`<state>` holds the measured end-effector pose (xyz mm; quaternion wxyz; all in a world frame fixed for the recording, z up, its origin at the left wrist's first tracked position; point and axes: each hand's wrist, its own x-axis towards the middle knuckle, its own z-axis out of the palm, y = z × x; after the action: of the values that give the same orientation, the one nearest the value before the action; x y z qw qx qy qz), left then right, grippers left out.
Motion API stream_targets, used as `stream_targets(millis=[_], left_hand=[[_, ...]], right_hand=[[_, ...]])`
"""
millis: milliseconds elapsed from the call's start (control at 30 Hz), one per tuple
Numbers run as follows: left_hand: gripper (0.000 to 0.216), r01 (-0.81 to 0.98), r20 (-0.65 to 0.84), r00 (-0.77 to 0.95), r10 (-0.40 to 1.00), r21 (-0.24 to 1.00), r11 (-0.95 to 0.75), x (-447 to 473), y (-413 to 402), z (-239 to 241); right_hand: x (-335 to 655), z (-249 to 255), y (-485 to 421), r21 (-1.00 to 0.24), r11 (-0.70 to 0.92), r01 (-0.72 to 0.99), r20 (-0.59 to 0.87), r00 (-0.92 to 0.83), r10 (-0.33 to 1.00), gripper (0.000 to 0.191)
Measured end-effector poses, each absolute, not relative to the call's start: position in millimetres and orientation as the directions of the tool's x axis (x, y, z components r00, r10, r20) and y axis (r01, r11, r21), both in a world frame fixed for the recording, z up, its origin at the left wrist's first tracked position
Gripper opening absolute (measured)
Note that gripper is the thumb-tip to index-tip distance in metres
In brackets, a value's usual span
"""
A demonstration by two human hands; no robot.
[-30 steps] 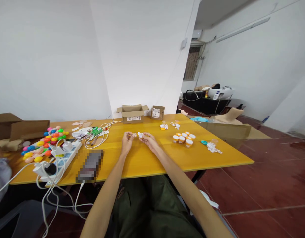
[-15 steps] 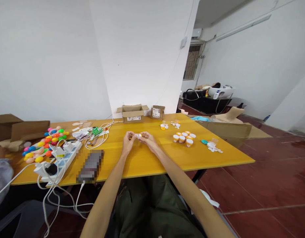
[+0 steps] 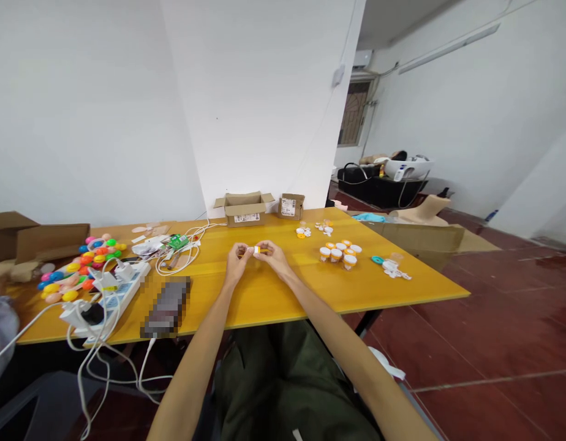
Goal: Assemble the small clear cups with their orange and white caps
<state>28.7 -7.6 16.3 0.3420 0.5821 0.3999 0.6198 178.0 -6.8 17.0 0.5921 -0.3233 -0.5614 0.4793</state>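
My left hand (image 3: 237, 258) and my right hand (image 3: 274, 257) meet above the middle of the table. Between their fingertips is a small white and orange piece (image 3: 255, 250), pinched from both sides; it is too small to tell its exact kind. To the right of my hands stands a cluster of small round tubs (image 3: 350, 261) with white and orange tops. Farther right lie white plastic parts (image 3: 392, 270) beside a teal ring (image 3: 377, 260). More white and orange parts (image 3: 303, 233) are scattered farther back.
An open cardboard box (image 3: 244, 211) and a smaller box (image 3: 291, 207) stand by the wall. On the left are a power strip (image 3: 127, 294) with tangled cables, a pixelated dark device (image 3: 166, 307), colourful balls (image 3: 83, 263) and a green circuit board (image 3: 177, 241). The yellow table (image 3: 283, 300) ends in front of me.
The small piece between my fingers has turned, so that its white part and orange part show more plainly. My hands stay nearly in place; the whole view has shifted slightly.
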Motion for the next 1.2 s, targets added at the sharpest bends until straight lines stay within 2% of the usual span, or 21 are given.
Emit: stream_targets(millis=[533,1200], left_hand=[[0.031,-0.026,0.451,-0.027,0.892,0.892,-0.452,22.9,-4.5,15.8],[0.036,-0.070,0.393,-0.055,0.918,0.916,-0.396,26.2,-9.9,20.9]], right_hand=[[179.7,12.0,0.3,-0.919,0.371,-0.133,0.385,-0.095,0.918,0.029],[179.6,9.9,1.2,-0.915,0.387,-0.113,0.399,-0.123,0.908,0.033]])
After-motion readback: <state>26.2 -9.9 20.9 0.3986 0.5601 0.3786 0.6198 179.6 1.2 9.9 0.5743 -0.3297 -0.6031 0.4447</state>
